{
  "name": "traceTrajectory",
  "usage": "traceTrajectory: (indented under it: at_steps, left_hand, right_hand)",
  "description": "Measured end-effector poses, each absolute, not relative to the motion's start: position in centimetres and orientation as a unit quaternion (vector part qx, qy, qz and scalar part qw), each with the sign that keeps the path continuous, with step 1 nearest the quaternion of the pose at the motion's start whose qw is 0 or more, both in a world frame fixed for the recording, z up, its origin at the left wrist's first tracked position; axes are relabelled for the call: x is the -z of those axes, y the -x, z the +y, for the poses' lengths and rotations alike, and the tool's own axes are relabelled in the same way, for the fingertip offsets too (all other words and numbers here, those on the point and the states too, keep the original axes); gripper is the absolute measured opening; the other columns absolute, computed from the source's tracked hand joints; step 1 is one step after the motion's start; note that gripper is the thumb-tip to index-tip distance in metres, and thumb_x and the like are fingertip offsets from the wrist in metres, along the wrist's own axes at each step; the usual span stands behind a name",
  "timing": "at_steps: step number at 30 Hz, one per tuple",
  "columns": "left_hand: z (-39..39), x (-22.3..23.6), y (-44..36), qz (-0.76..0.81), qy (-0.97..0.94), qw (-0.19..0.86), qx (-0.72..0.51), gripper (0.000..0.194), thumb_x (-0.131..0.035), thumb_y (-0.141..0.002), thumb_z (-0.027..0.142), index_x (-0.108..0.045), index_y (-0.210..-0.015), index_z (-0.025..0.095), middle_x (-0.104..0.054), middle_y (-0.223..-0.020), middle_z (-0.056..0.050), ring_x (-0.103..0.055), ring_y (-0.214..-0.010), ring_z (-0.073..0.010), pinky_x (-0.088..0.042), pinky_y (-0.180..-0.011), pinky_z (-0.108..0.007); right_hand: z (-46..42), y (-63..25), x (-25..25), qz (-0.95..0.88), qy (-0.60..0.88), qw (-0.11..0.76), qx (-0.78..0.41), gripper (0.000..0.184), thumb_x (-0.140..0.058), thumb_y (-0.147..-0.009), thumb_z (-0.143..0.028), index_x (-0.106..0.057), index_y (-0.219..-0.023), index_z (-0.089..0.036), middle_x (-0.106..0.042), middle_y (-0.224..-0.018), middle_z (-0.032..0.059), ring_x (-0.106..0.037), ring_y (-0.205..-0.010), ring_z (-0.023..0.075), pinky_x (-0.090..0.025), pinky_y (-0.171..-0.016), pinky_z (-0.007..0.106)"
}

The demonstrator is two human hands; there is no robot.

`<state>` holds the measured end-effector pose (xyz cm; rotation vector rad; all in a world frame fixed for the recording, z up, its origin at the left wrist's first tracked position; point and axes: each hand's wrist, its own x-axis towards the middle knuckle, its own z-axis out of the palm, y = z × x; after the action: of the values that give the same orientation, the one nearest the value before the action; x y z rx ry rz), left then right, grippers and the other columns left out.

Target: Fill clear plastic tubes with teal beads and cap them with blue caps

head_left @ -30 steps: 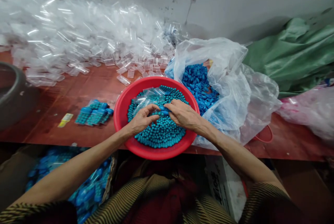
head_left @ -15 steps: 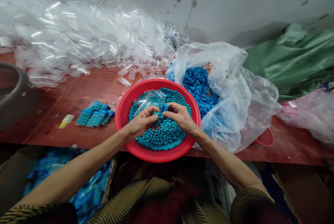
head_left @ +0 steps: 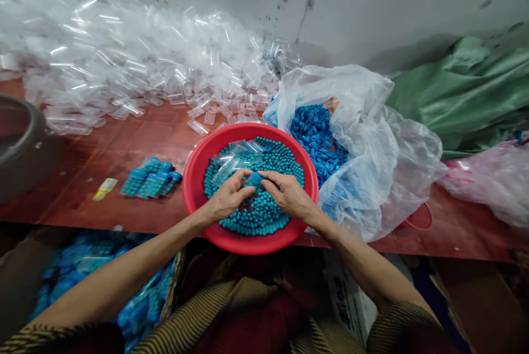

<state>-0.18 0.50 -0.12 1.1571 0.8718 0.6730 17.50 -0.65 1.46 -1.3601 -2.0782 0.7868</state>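
Above a red basin [head_left: 192,178] of teal beads [head_left: 258,227], my two hands meet over one small container. My left hand [head_left: 227,197] is closed around the clear plastic container, mostly hidden by the fingers. A blue cap [head_left: 255,179] sits at the container's top. From the right, my right hand [head_left: 289,194] has thumb and fingers closed at the cap's edge. Several clear empty containers [head_left: 235,158] lie on the beads at the back of the basin.
Filled, blue-capped containers [head_left: 151,179] lie left of the basin, near a yellow-and-white tag [head_left: 104,189]. Clear containers [head_left: 136,62] are heaped behind. A plastic bag [head_left: 367,145] with blue caps [head_left: 316,134] stands right. A grey tub [head_left: 25,150] is far left; capped containers [head_left: 140,299] fill a box below.
The blue cap, held upright at the container's mouth before, now lies over its top. My right fingers have shifted slightly down and against the cap's side.
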Motion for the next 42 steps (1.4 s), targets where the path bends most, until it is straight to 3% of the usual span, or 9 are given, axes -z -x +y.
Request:
traceTrajectory:
  at_steps: [4, 9, 13, 22, 28, 31, 34, 39, 42]
  left_hand:
    - [0.4, -0.2, 0.4, 0.376, -0.513, 0.712, -0.297, 0.051, -0.062, -0.077, 0.038, -0.038, -0.118, 0.019, -0.053, -0.065, 0.006, -0.054, -0.042, -0.0091, -0.042, -0.037, -0.02]
    - [0.3, -0.4, 0.6, 0.376, -0.475, 0.734, -0.307, 0.059, -0.064, -0.076, 0.039, -0.038, -0.125, 0.02, -0.052, -0.063, 0.006, -0.056, -0.047, -0.0105, -0.045, -0.04, -0.02]
    - [0.4, -0.1, 0.6, 0.38, -0.461, 0.729, -0.333, 0.051, -0.066, -0.075, 0.038, -0.047, -0.118, 0.02, -0.05, -0.059, 0.006, -0.052, -0.042, -0.0083, -0.037, -0.035, -0.017]
    - [0.3, 0.0, 0.4, 0.431, -0.445, 0.713, -0.329, 0.039, -0.068, -0.072, 0.038, -0.05, -0.101, 0.019, -0.044, -0.053, 0.009, -0.042, -0.033, -0.006, -0.025, -0.029, -0.017]
    - [0.5, -0.6, 0.8, 0.407, -0.43, 0.737, -0.326, 0.048, -0.067, -0.073, 0.043, -0.044, -0.109, 0.022, -0.052, -0.059, 0.007, -0.052, -0.042, -0.0095, -0.037, -0.035, -0.018]
    - [0.6, -0.8, 0.8, 0.403, -0.44, 0.74, -0.31, 0.049, -0.066, -0.074, 0.045, -0.042, -0.11, 0.023, -0.055, -0.065, 0.005, -0.056, -0.044, -0.0107, -0.038, -0.035, -0.018]
    - [0.5, -0.6, 0.6, 0.4, -0.457, 0.734, -0.304, 0.046, -0.064, -0.075, 0.043, -0.041, -0.11, 0.023, -0.055, -0.066, 0.005, -0.057, -0.044, -0.0108, -0.036, -0.033, -0.017]
    - [0.3, -0.3, 0.1, 0.412, -0.501, 0.693, -0.316, 0.045, -0.062, -0.078, 0.036, -0.041, -0.114, 0.021, -0.049, -0.061, 0.008, -0.051, -0.04, -0.0068, -0.035, -0.034, -0.016]
    - [0.1, -0.1, -0.1, 0.426, -0.497, 0.676, -0.337, 0.053, -0.062, -0.078, 0.036, -0.038, -0.123, 0.022, -0.048, -0.06, 0.008, -0.044, -0.037, -0.0055, -0.034, -0.036, -0.018]
  right_hand:
    - [-0.8, -16.9, -1.3, -0.697, 0.52, 0.34, -0.359, 0.022, -0.049, -0.087, -0.028, -0.066, -0.096, -0.017, -0.066, -0.073, -0.0003, -0.06, -0.067, 0.0123, -0.045, -0.066, 0.023]
    - [-1.7, -16.2, -1.0, -0.703, 0.536, 0.356, -0.304, 0.023, -0.048, -0.088, -0.028, -0.068, -0.089, -0.018, -0.068, -0.076, 0.0019, -0.061, -0.069, 0.0132, -0.045, -0.068, 0.024]
    - [-2.2, -16.2, -0.6, -0.743, 0.508, 0.338, -0.275, 0.026, -0.043, -0.09, -0.024, -0.068, -0.092, -0.017, -0.07, -0.084, 0.0057, -0.063, -0.075, 0.0152, -0.046, -0.071, 0.025]
    - [-1.5, -16.4, 1.3, -0.846, 0.423, 0.279, -0.167, 0.029, -0.035, -0.092, -0.018, -0.063, -0.092, -0.013, -0.056, -0.066, 0.0044, -0.049, -0.064, 0.0149, -0.042, -0.067, 0.027]
    - [0.3, -17.6, -0.5, -0.753, 0.413, 0.343, -0.38, 0.021, -0.05, -0.086, -0.025, -0.066, -0.098, -0.018, -0.057, -0.076, 0.0011, -0.053, -0.069, 0.0113, -0.044, -0.065, 0.024]
    - [1.1, -18.5, -1.1, -0.645, 0.442, 0.365, -0.505, 0.029, -0.059, -0.078, -0.03, -0.064, -0.104, -0.019, -0.058, -0.079, -0.0003, -0.053, -0.061, 0.0091, -0.046, -0.056, 0.023]
    - [1.6, -18.6, -1.1, -0.551, 0.492, 0.41, -0.535, 0.033, -0.064, -0.073, -0.034, -0.064, -0.101, -0.017, -0.06, -0.075, -0.0011, -0.054, -0.056, 0.0091, -0.047, -0.051, 0.023]
    - [0.9, -17.0, -0.8, -0.657, 0.499, 0.422, -0.376, 0.02, -0.056, -0.082, -0.027, -0.067, -0.097, -0.018, -0.069, -0.09, 0.004, -0.063, -0.083, 0.0155, -0.051, -0.079, 0.031]
    - [-0.4, -15.7, -0.6, -0.755, 0.466, 0.366, -0.282, 0.032, -0.049, -0.088, -0.027, -0.06, -0.115, -0.013, -0.065, -0.111, 0.0124, -0.059, -0.105, 0.0211, -0.047, -0.093, 0.037]
